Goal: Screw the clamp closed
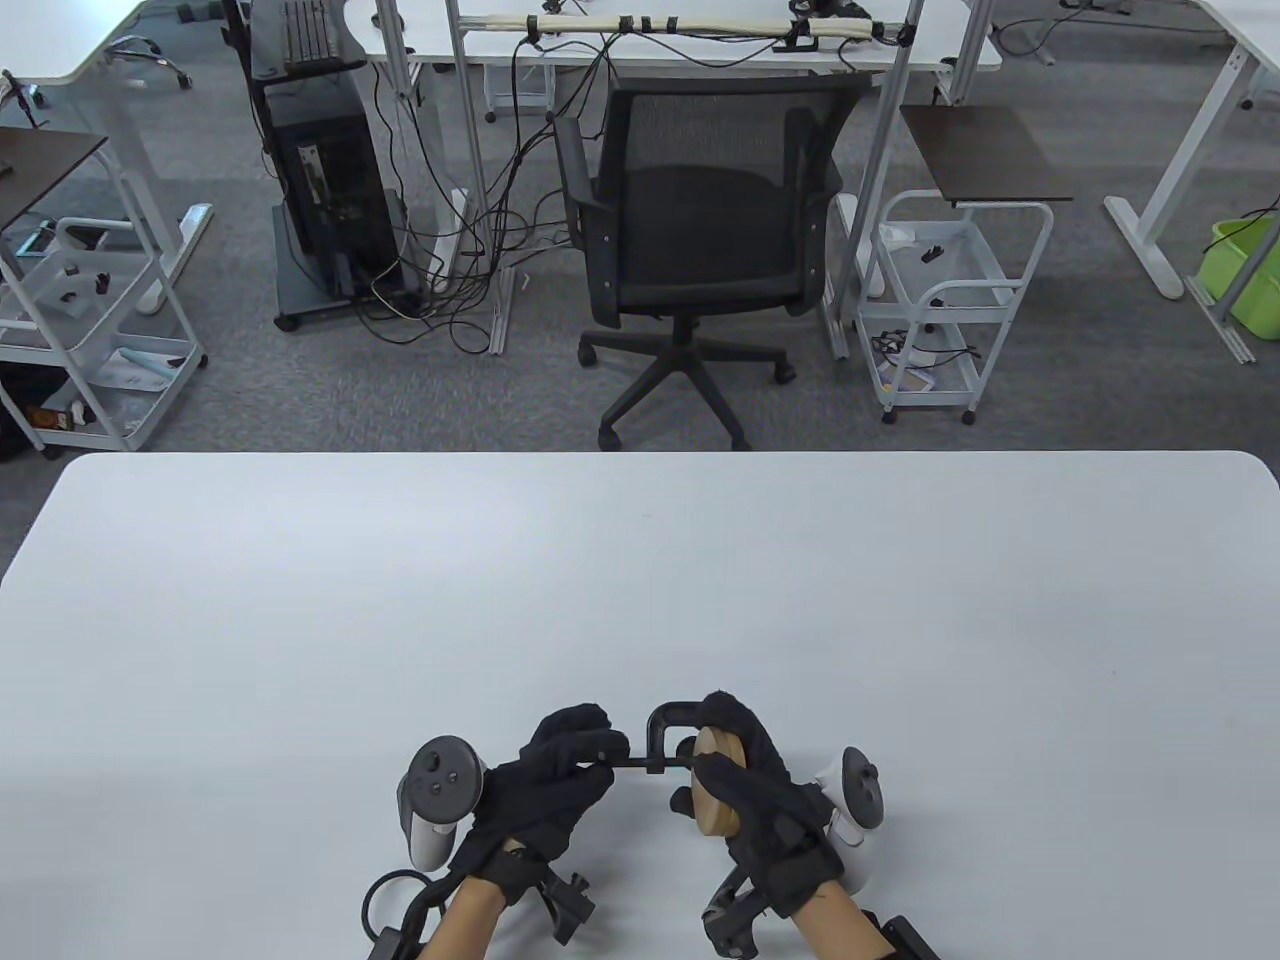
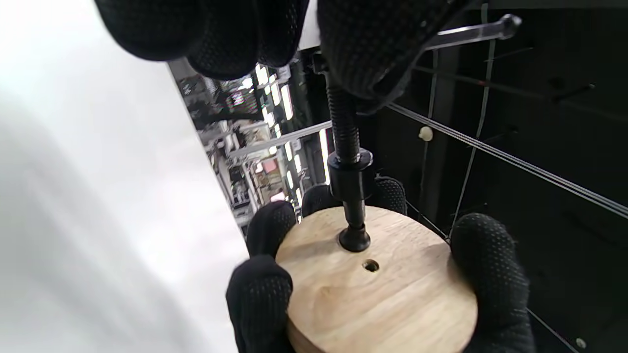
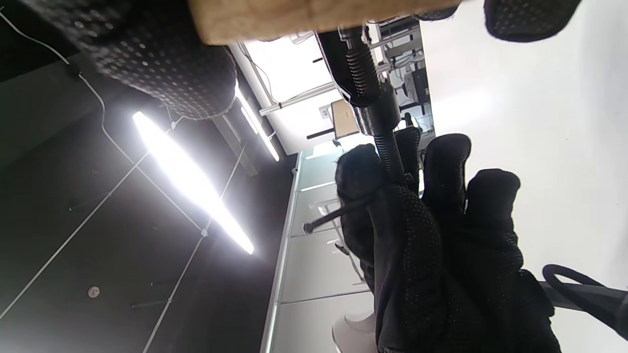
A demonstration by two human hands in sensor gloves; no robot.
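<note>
A black C-clamp [image 1: 665, 722] is held above the near middle of the white table [image 1: 640, 600], its frame around a round wooden disc [image 1: 722, 792]. My right hand [image 1: 752, 790] grips the disc and the clamp frame. My left hand [image 1: 565, 765] pinches the crossbar handle at the end of the screw [image 1: 645, 766]. In the left wrist view the threaded screw [image 2: 345, 132] runs down through the frame nut, and its swivel pad [image 2: 354, 239] touches the disc's face [image 2: 373, 289]. The right wrist view shows the screw [image 3: 373, 93], the disc's edge [image 3: 314, 14] and my left hand [image 3: 431, 235].
A black office chair [image 1: 700, 250] stands beyond the table's far edge, between two white wire carts [image 1: 940, 300]. More desks and a computer stand [image 1: 320, 180] are further back. Nothing else lies on the table.
</note>
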